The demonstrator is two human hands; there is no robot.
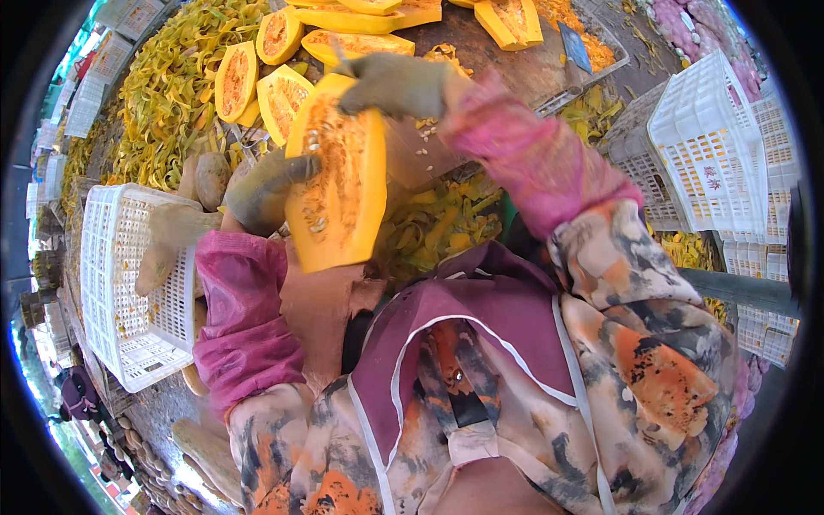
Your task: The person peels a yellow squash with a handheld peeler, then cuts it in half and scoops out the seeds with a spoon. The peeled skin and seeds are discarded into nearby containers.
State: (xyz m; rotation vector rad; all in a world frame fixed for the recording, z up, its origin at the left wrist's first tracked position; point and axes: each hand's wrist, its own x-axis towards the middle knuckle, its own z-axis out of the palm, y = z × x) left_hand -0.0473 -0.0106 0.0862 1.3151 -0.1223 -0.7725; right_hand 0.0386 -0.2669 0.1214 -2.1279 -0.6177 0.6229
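A peeled half squash (341,193), its cut face with seeds and stringy pulp showing, is held up before me. My left hand (267,190), in a dirty work glove, grips its left edge with the thumb on the cut face. At its upper end is my gloved right hand (393,84), slightly blurred; a thin metal tool (340,55) shows by its fingers, its full shape unclear. Beyond the hands, several peeled squash halves (236,80) lie cut side up. A broad-bladed knife (575,48) rests at the upper right, beside a tray of scraped orange pulp (602,55).
A heap of peelings (167,90) lies at the upper left. A white plastic crate (103,277) stands left beside unpeeled squashes (212,180). More peelings (444,222) lie below the board (483,71). White crates (708,141) stand at the right, near pink net sacks (721,32).
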